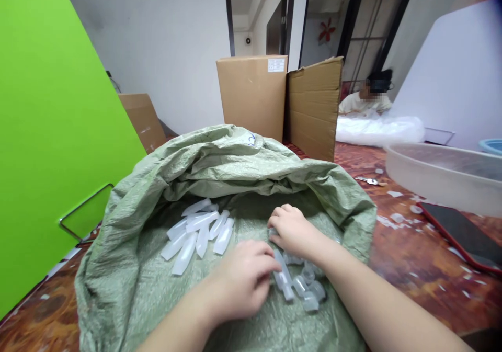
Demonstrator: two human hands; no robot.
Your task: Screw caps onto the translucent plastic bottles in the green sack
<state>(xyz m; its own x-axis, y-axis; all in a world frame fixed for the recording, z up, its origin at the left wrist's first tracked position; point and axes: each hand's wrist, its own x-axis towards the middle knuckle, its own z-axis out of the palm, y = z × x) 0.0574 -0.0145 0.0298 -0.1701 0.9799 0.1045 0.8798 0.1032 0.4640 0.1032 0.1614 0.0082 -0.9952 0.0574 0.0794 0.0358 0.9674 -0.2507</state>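
A green woven sack lies open in front of me on a reddish-brown table. A row of several translucent plastic tubes rests on the sack's inner cloth to the left. A looser heap of small clear plastic pieces lies near the middle. My left hand curls its fingers around one clear piece at the heap's edge. My right hand presses down on the heap's far side, its fingers bent over the pieces.
A green panel stands at the left. Two cardboard boxes rise behind the sack. A clear plastic basin and a red-edged phone sit at the right. Another person sits far back by a white plastic pile.
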